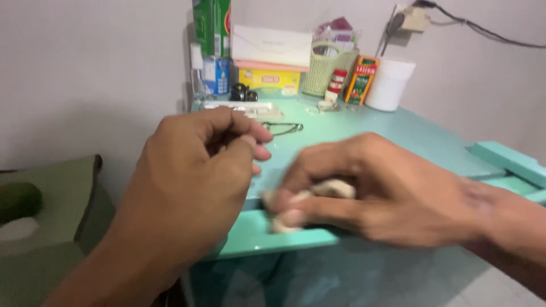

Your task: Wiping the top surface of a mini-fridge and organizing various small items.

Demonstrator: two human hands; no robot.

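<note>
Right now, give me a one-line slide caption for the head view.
Right hand presses a blurred pale cloth on the turquoise table edge; left hand hovers curled beside it, glasses behind.

Boxes (267,62), a basket (324,68) and a cup (389,84) line the table's (398,136) back edge, with eyeglasses (282,128) before them.

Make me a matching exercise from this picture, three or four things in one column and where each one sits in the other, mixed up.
Things:
1. pale crumpled cloth
2. thin-framed eyeglasses
3. white cylindrical roll
4. green woven basket

Places:
A. back right of the turquoise table, near the wall
B. under the right hand fingers, at the table's front edge
C. lying flat just beyond the left hand
D. back of the table, beside the stacked boxes

Pairs: 1-B, 2-C, 3-A, 4-D
</note>
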